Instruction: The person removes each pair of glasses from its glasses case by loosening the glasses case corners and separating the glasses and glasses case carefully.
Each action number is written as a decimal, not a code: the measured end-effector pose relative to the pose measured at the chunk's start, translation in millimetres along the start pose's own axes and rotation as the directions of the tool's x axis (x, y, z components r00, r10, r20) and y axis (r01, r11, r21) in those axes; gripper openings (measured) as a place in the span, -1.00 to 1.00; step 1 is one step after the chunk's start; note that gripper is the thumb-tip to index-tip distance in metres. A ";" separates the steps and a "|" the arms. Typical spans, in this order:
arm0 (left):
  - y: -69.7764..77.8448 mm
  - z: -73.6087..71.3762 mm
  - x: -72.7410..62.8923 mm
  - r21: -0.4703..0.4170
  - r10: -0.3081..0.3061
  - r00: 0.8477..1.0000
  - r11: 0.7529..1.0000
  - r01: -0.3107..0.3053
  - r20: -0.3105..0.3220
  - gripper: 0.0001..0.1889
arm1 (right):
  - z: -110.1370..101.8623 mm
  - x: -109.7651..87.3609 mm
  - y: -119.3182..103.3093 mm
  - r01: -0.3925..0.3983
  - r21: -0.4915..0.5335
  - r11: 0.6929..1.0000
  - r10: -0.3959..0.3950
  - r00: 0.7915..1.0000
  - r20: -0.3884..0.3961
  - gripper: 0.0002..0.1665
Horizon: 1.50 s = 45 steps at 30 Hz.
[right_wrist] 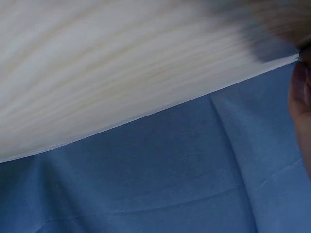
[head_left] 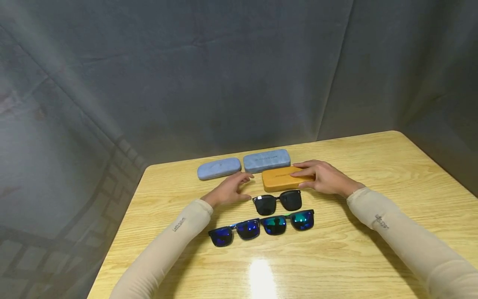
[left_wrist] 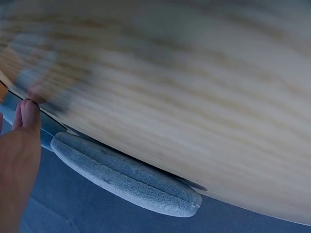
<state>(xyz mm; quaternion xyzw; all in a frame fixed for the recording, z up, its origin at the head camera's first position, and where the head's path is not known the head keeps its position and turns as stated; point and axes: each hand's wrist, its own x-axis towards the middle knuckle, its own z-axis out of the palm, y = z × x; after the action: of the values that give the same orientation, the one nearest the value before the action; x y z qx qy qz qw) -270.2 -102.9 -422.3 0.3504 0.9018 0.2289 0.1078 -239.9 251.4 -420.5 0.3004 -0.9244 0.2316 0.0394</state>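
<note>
In the head view my right hand (head_left: pixel 325 177) grips the right end of an orange glasses case (head_left: pixel 278 180), thumb at its front side and fingers over its top and back. My left hand (head_left: pixel 230 189) hovers left of that case, fingers loosely bent and holding nothing. Just in front of the orange case lie black sunglasses (head_left: pixel 278 202). Nearer me, sunglasses with blue mirrored lenses (head_left: pixel 247 229) sit beside a pair with green-blue mirrored lenses (head_left: pixel 275 225). The left wrist view shows my left hand (left_wrist: pixel 18 160) near the blue cases; only a sliver of my right hand (right_wrist: pixel 302 97) enters the right wrist view.
Behind the orange case is a grey-blue glasses case (head_left: pixel 266 161), with a light blue glasses case (head_left: pixel 219 168) to its left. All rest on a wooden table (head_left: pixel 366 166) with rounded back corners. A grey curtain (head_left: pixel 224 83) hangs behind and at both sides.
</note>
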 end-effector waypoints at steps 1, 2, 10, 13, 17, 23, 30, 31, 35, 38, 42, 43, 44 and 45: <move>-0.5 0.0 -0.4 0.007 0.004 1.000 1.000 -0.004 -0.004 -0.35 | -0.6 -0.9 1.1 -0.001 0.000 1.000 0.001 1.000 -0.004 -0.46; -0.8 0.0 -0.8 0.009 0.008 1.000 1.000 -0.008 -0.007 -0.36 | -1.1 -2.0 2.5 -0.001 0.000 1.000 0.001 1.000 -0.008 -0.46; -5.5 0.8 -7.8 0.042 0.020 0.999 0.999 -0.019 -0.031 -0.44 | -6.4 -13.2 14.5 -0.046 -0.018 0.999 0.045 0.999 -0.021 -0.47; -9.3 1.6 -11.8 0.053 0.023 0.999 0.998 -0.021 -0.041 -0.47 | -9.8 -18.7 19.1 -0.076 -0.019 0.997 0.076 0.997 -0.024 -0.48; -15.5 -0.9 -19.5 0.054 0.003 0.998 0.999 0.000 -0.056 -0.51 | -13.4 -25.4 26.1 -0.102 -0.016 0.995 0.101 0.994 -0.040 -0.48; -23.7 -4.3 -36.9 0.081 -0.020 0.993 0.996 0.030 -0.115 -0.56 | -20.9 -35.2 34.0 -0.152 -0.004 0.988 0.152 0.988 -0.038 -0.49; -21.5 -3.7 -55.2 0.093 -0.111 0.973 0.987 0.132 -0.204 -0.58 | -28.2 -41.4 39.4 -0.122 -0.061 0.991 0.116 0.989 -0.093 -0.49; -20.8 -3.9 -57.2 0.091 -0.133 0.967 0.984 0.155 -0.217 -0.58 | -27.9 -41.9 39.9 -0.105 -0.077 0.992 0.096 0.989 -0.108 -0.49; -17.0 -3.4 -64.7 0.098 -0.236 0.935 0.958 0.269 -0.264 -0.60 | -24.5 -42.5 40.9 -0.061 -0.143 0.988 0.038 0.987 -0.158 -0.49; -13.1 -1.9 -68.8 0.120 -0.281 0.914 0.937 0.327 -0.293 -0.62 | -22.9 -41.7 41.0 -0.094 -0.169 0.981 0.060 0.980 -0.191 -0.49; -7.7 0.2 -72.0 0.143 -0.289 0.906 0.928 0.344 -0.308 -0.64 | -23.5 -40.4 40.2 -0.189 -0.177 0.966 0.150 0.965 -0.216 -0.45; -6.6 0.4 -72.5 0.147 -0.289 0.907 0.927 0.345 -0.307 -0.65 | -23.8 -40.0 39.9 -0.205 -0.177 0.963 0.164 0.962 -0.220 -0.43; -5.7 0.8 -73.0 0.152 -0.286 0.907 0.926 0.344 -0.309 -0.67 | -24.1 -39.7 39.4 -0.217 -0.179 0.959 0.176 0.959 -0.223 -0.42; -5.1 1.1 -73.4 0.157 -0.286 0.907 0.925 0.345 -0.308 -0.68 | -24.5 -39.5 39.0 -0.227 -0.186 0.956 0.183 0.957 -0.225 -0.41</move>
<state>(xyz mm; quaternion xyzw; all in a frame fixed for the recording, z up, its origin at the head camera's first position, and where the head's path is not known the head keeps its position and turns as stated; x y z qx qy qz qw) -219.2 -155.9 -423.3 0.1728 0.9716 0.1599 -0.0220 -231.7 311.5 -422.9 0.1712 -0.9609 0.1654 0.1416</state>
